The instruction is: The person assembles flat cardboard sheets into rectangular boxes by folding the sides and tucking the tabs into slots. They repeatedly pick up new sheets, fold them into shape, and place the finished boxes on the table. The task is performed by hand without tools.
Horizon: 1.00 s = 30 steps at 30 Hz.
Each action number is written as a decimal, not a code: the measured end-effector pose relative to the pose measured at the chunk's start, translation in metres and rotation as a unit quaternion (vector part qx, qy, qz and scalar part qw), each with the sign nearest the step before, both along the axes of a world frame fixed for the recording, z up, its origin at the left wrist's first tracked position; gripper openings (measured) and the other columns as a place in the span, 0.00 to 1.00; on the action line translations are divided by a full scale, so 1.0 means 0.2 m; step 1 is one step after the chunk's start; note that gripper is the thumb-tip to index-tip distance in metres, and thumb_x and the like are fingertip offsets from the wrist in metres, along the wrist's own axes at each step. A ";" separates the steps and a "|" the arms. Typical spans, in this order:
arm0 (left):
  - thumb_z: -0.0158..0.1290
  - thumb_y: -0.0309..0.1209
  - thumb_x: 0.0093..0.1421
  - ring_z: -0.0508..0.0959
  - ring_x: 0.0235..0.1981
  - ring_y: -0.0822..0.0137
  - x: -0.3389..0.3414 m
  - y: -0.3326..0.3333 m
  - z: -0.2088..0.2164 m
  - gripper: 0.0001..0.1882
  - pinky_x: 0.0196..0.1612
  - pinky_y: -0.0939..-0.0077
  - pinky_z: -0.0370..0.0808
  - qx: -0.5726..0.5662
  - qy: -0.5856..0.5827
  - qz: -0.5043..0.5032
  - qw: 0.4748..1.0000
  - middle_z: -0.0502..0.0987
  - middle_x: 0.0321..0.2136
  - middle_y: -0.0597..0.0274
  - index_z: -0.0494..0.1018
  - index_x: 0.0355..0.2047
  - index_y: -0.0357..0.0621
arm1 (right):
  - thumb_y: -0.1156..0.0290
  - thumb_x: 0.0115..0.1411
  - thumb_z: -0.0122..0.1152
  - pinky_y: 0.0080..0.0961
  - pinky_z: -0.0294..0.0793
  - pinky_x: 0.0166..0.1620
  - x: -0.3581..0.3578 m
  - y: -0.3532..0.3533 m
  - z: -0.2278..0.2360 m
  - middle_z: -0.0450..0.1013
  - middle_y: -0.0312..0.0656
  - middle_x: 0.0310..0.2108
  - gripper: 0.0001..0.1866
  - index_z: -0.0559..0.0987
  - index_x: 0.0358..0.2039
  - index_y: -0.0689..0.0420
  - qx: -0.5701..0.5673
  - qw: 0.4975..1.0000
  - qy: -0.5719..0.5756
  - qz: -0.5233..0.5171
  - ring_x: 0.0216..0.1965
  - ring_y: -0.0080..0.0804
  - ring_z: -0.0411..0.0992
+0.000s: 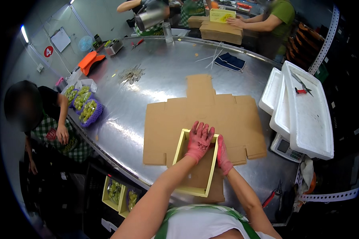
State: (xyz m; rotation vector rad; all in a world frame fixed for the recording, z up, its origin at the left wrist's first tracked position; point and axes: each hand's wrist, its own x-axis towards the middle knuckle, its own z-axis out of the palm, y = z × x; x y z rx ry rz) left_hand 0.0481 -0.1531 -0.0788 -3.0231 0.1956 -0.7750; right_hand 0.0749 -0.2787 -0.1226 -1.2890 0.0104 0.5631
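Observation:
An open pale yellow box [208, 180] with brown inner walls is in front of me. It stands on a flat, die-cut brown cardboard sheet [163, 123]. Both my hands wear pink gloves with dark stains. My left hand [200, 140] reaches across the box to its far end, palm down, with the fingers stretched out over the far rim. Along the outside of the right wall lies my right hand [223, 156], gripping that wall near the far corner; its thumb is hidden. The sheet's tabs spread out beyond the box and to both sides.
Grapes in purple foam nets [91, 111] lie at the left edge of the metal table [119, 95]. White foam trays [313, 119] with snips [302, 88] rest over a scale [285, 148] at right. Red-handled pruners [272, 197] lie near right. Co-workers stand left and behind the table.

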 end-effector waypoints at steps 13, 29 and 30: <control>0.51 0.27 0.45 0.62 0.50 0.55 0.05 0.01 -0.11 0.25 0.53 0.47 0.60 -0.008 -0.139 -0.039 0.989 0.62 0.47 0.57 0.63 0.47 0.49 | 0.46 0.64 0.29 0.25 0.56 0.55 -0.03 -0.02 -0.02 0.63 0.42 0.49 0.31 0.64 0.52 0.60 0.006 1.000 0.013 0.006 0.50 0.31 0.60; 0.55 0.41 0.45 0.66 0.43 0.61 -0.03 -0.05 0.23 0.31 0.55 0.58 0.59 0.019 0.145 0.047 0.988 0.66 0.36 0.61 0.61 0.49 0.46 | 0.45 0.63 0.31 0.28 0.55 0.56 0.00 -0.05 0.27 0.62 0.46 0.52 0.32 0.61 0.54 0.62 -0.178 0.970 -0.158 0.055 0.54 0.36 0.58; 0.55 0.42 0.46 0.67 0.44 0.62 -0.04 -0.06 0.29 0.33 0.54 0.62 0.58 0.051 0.185 0.056 0.980 0.68 0.37 0.60 0.60 0.52 0.46 | 0.47 0.64 0.31 0.29 0.54 0.57 0.00 -0.07 0.28 0.62 0.48 0.53 0.32 0.61 0.54 0.63 -0.230 0.948 -0.210 0.064 0.56 0.38 0.57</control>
